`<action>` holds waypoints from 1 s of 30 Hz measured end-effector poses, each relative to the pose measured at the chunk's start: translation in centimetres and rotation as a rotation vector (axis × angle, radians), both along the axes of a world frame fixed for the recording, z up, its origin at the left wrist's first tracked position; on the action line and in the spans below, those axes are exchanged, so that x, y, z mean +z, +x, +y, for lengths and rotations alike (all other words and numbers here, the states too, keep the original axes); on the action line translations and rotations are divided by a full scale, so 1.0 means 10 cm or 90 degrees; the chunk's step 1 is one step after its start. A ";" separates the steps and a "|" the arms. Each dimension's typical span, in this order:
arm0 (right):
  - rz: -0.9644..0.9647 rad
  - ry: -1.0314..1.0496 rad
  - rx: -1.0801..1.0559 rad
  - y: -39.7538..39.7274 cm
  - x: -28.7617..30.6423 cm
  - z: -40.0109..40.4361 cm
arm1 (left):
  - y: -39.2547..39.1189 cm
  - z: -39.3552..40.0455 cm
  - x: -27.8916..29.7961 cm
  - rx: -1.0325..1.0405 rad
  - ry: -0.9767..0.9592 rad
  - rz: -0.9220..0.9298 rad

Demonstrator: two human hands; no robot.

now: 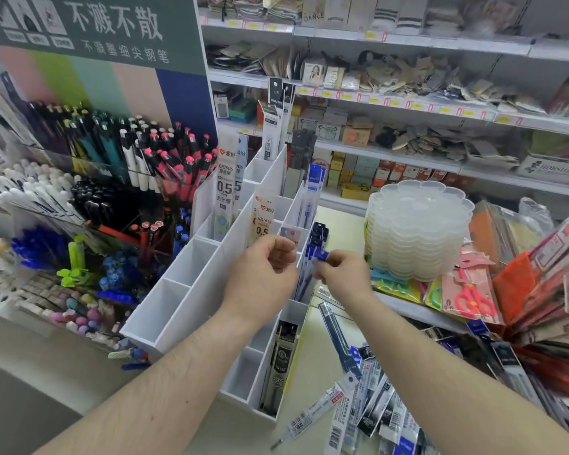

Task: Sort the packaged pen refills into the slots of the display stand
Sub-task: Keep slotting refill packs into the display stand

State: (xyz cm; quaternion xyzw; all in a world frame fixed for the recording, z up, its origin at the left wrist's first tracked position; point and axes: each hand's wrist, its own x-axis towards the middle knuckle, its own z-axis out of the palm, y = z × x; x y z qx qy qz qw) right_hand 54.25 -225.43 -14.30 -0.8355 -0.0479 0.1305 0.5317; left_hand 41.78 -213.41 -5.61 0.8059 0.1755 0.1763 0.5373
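Over the white plastic display stand [191, 290], the left hand [263, 274] pinches a clear flat packet [289, 238], the right hand [342, 274] a glossy blue-topped refill pack [321, 256]; loose packs [368, 405] litter the pale desk [319, 323] before shop shelves [408, 44].

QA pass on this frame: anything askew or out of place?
Yes. Refill packs lie loose in a heap on the counter right of the stand, crossing at odd angles. Several stand slots are empty. Both hands pinch packs over the stand.

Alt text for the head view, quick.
Both hands work over a white display stand: the right hand pinches a blue refill pack, the left hand a clear one. Loose refill packs lie right.
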 end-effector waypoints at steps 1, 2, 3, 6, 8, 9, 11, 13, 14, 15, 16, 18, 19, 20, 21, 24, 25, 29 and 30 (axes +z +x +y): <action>-0.021 -0.071 0.037 -0.03 -0.06 0.03 | -0.01 -0.01 -0.01 -0.002 0.005 0.003; -0.042 -0.113 0.057 -0.05 -0.11 0.05 | -0.03 -0.02 -0.02 -0.003 0.010 0.004; -0.050 -0.131 0.063 -0.06 -0.14 0.06 | -0.04 -0.03 -0.02 -0.006 0.015 0.003; -0.060 -0.144 0.068 -0.06 -0.12 0.06 | -0.07 -0.07 -0.02 -0.026 0.037 -0.002; -0.045 -0.113 0.067 -0.07 -0.06 0.01 | -0.09 -0.13 -0.01 -0.047 0.055 -0.010; -0.034 -0.098 0.060 -0.08 -0.03 -0.04 | -0.10 -0.16 -0.01 -0.055 0.064 -0.015; -0.018 -0.079 0.040 -0.13 0.02 -0.20 | -0.12 -0.23 -0.02 -0.078 0.070 -0.018; -0.005 -0.060 0.013 -0.20 0.04 -0.41 | -0.17 -0.35 -0.08 -0.108 0.046 -0.006; 0.008 -0.046 -0.001 -0.24 0.04 -0.52 | -0.19 -0.41 -0.12 -0.122 0.036 0.003; 0.022 -0.038 -0.011 -0.28 0.04 -0.62 | -0.21 -0.48 -0.16 -0.139 0.032 0.017; 0.034 -0.032 -0.018 -0.34 0.05 -0.71 | -0.22 -0.55 -0.20 -0.158 0.034 0.036; 0.057 -0.029 -0.014 -0.45 0.06 -0.87 | -0.22 -0.70 -0.28 -0.213 0.059 0.091; 0.068 -0.033 -0.007 -0.50 0.08 -0.95 | -0.21 -0.77 -0.33 -0.250 0.084 0.128; 0.078 -0.035 -0.005 -0.56 0.09 -1.04 | -0.20 -0.84 -0.38 -0.288 0.116 0.169; 0.088 -0.039 -0.009 -0.62 0.10 -1.13 | -0.19 -0.90 -0.45 -0.324 0.151 0.209; 0.091 -0.118 -0.044 -0.80 0.10 -1.44 | -0.20 -1.01 -0.70 -0.412 0.265 0.338; 0.089 -0.170 -0.052 -0.86 0.08 -1.54 | -0.21 -1.03 -0.79 -0.430 0.298 0.389; 0.087 -0.370 -0.037 -1.06 -0.01 -1.85 | -0.22 -1.07 -1.12 -0.436 0.394 0.524; 0.079 -0.403 -0.036 -1.10 -0.03 -1.89 | -0.20 -1.10 -1.18 -0.425 0.412 0.536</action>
